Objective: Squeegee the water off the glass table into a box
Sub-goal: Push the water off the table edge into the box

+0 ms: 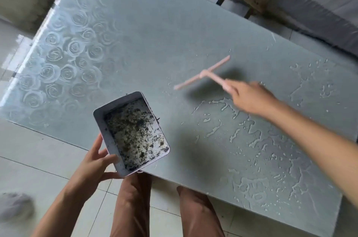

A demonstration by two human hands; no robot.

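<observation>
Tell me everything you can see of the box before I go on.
The box is a rectangular open-topped container with rounded corners and pale lilac-white walls, plastic by its look. Its floor is speckled with dark grit. It is tilted at the near edge of the glass table, partly over the glass. The left hand grips its near-left wall.

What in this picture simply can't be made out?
Head view: motion blur smears the squeegee, so whether its blade touches the glass table is unclear.
The right hand hides the handle's end.
The box covers some fingers of the left hand.
A grey thing on the floor is blurred and cut by the left edge.
</observation>
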